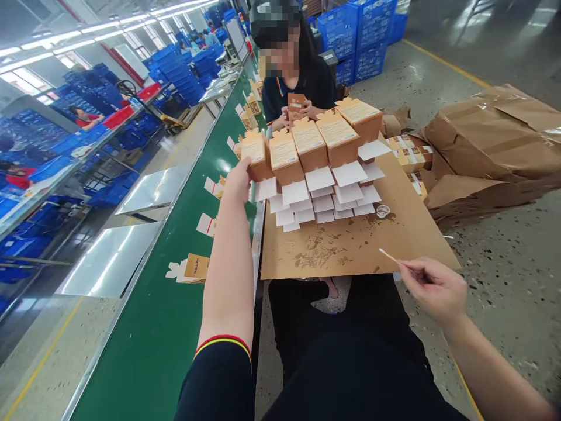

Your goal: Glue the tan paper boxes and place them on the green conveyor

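My left hand [239, 182] reaches forward to the leftmost carton [256, 153] in the top row of a stack of small brown cardboard cartons [310, 140]. Its thumb lies along that carton's side, and the other fingers are mostly hidden. White open flaps [295, 193] stick out from the stack towards me in several layers. In my right hand [433, 286], a cotton swab [388, 255] is pinched between thumb and forefinger, its white tip pointing left over the brown cardboard sheet [359, 254]. A small clear round dish [383, 211] sits on the sheet beside the stack, near dark wet spots.
To the left runs a green conveyor belt [144, 327] carrying several open cartons, one [196, 268] near my left forearm. Across the stack, a co-worker [302, 82] holds a brown carton [296, 102]. A large brown paper-wrapped bundle [495, 146] lies on the right.
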The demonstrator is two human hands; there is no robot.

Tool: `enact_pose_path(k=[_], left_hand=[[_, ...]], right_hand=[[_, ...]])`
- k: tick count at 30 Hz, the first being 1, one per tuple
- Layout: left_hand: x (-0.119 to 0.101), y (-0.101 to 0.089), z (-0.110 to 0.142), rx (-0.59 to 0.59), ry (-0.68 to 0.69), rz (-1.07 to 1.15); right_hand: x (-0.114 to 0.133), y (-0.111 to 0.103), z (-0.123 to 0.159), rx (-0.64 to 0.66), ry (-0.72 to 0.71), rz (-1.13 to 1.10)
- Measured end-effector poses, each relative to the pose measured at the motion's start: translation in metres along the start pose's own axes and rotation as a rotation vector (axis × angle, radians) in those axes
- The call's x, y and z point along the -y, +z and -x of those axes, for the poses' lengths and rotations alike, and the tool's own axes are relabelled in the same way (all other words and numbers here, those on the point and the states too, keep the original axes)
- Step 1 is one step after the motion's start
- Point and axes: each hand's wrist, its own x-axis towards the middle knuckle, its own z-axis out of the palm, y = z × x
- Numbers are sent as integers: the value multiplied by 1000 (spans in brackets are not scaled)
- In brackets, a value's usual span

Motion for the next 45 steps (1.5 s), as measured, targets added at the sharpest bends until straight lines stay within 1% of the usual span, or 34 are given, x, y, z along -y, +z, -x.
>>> enact_pose_path(k=[2, 3, 5, 6, 7, 9, 11, 13, 15, 17, 19, 20, 22, 23, 25, 27, 29, 30, 32, 34, 36, 41, 45], left_hand=[[-7, -20, 17, -43, -38, 34], [-9, -34, 31, -42, -14, 71], [-8, -64, 65, 33, 93, 164], [-3, -77, 85, 87, 132, 193], [5, -89, 107, 121, 142, 207], [30, -105, 148, 138, 91, 210], [63, -109, 184, 124, 1, 198], [98, -105, 211, 102, -68, 178], [127, -100, 227, 77, -96, 147], [146, -96, 234, 48, -91, 107], [156, -94, 236, 29, -80, 51], [158, -94, 235, 20, -74, 24], [158, -92, 234, 14, -68, -19], [157, -91, 233, 21, -76, -36], [155, -89, 232, 33, -111, -61], [154, -87, 232, 47, -151, -83], [153, -86, 233, 50, -158, -97], [152, -85, 233, 53, -152, -104], [152, -85, 234, 63, -135, -115], [152, -85, 235, 73, -120, -123], [152, -85, 236, 80, -111, -129], [151, -84, 236, 86, -106, -145], [148, -82, 238, 99, -82, -163]], right_hand=[[-12, -4, -24, -8, 22, 106], [-20, -5, -38, 0, 45, 171], [-34, -5, -69, 72, 70, 277], [-41, -4, -84, 125, 63, 324], [-48, -1, -98, 184, 53, 365], [-59, 8, -121, 256, 41, 401], [-67, 19, -137, 301, 35, 417], [-74, 28, -148, 338, 32, 436], [-79, 32, -156, 361, 30, 451], [-81, 29, -159, 365, 28, 456], [-78, 23, -154, 360, 25, 453], [-74, 20, -147, 346, 25, 439], [-61, 20, -123, 317, 23, 380], [-52, 25, -107, 295, 26, 318], [-30, 43, -69, 353, 10, 223], [-8, 72, -34, 465, -15, 74], [8, 105, -8, 511, -67, 8], [13, 120, 0, 533, -96, 12], [18, 144, 9, 581, -145, 46], [17, 156, 11, 620, -171, 72], [13, 160, 11, 636, -182, 81], [5, 158, 16, 672, -213, 92], [7, 161, 24, 698, -247, 56]])
